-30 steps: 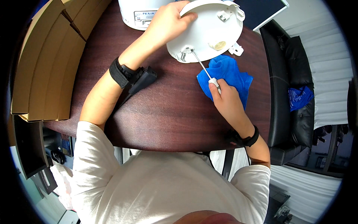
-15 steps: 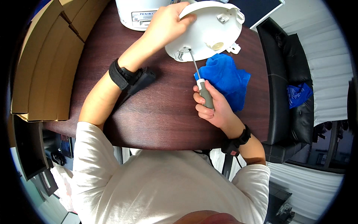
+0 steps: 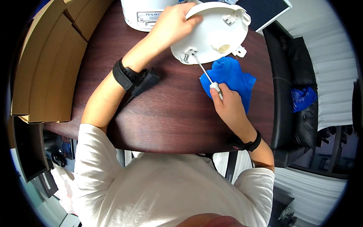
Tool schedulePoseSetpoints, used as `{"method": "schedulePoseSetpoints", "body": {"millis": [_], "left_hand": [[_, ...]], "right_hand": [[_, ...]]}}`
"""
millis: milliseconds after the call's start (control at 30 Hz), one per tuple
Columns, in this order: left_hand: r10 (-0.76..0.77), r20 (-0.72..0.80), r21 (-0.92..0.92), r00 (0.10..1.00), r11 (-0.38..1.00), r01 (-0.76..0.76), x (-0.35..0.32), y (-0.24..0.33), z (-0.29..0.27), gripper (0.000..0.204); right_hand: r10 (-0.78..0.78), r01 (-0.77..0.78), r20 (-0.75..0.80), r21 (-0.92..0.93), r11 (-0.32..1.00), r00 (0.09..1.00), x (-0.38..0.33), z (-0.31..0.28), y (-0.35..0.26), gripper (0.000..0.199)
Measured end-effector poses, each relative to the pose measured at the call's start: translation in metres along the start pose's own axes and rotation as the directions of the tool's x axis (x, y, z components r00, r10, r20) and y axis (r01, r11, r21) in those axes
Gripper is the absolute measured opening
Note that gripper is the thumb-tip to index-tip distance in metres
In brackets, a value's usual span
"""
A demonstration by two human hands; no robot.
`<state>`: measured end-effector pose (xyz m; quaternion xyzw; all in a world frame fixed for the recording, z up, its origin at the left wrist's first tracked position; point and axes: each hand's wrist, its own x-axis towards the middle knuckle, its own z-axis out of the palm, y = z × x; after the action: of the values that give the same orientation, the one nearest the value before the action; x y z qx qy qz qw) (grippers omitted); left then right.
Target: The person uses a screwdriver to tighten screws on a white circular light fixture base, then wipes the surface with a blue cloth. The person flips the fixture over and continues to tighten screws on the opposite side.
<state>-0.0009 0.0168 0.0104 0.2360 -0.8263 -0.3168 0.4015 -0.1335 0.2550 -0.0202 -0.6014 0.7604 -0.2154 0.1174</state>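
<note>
At the left edge of the blue cloth [image 3: 235, 77]: the screwdriver [image 3: 207, 75], its shaft crossing onto the cloth and its handle above it.
Screwdriver, against half a second ago: then the handle stood nearly upright in the view, by the cloth's left edge, plainly showing between loosely spread fingers; now it slants more, sits over the cloth and is mostly hidden in the hand, much as one second ago.
White cover [image 3: 206, 34], against half a second ago: nearly the same place beyond the cloth, same tilt.
Screwdriver's long axis: slanting, tip up and left of the cloth, handle end down and right over it.
Tip: at a small metal fitting [image 3: 191, 51] inside the cover, up and left of the cloth; whether it touches cannot be told.
Cover's facing: hollow side toward the person, long axis rising rightward beyond the cloth.
Right hand [image 3: 231, 104]: over the cloth's lower left part, back upward, fingers wrapped round the handle.
Left hand [image 3: 176, 20]: beyond the cloth and to its left, gripping the cover's rim, thumb on the inner face.
Forearms: left forearm [image 3: 99, 100] stretched upward, left of the cloth; right forearm [image 3: 261, 153] angled in from below the cloth.
</note>
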Motion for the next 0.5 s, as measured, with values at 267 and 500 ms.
{"method": "schedulePoseSetpoints", "body": {"millis": [267,500], "left_hand": [[0.033,-0.008,0.03,0.999,0.999,-0.033,-0.0004,-0.0033,-0.0018,0.02],[-0.001,-0.002,0.032,1.0,1.0,0.001,0.0008,-0.0016,-0.0006,0.022]], "right_hand": [[0.031,-0.031,-0.012,-0.01,0.999,0.999,0.0028,0.0028,0.0047,0.03],[0.077,-0.079,0.035,0.061,0.995,0.996,0.0059,0.0001,0.0033,0.032]]}}
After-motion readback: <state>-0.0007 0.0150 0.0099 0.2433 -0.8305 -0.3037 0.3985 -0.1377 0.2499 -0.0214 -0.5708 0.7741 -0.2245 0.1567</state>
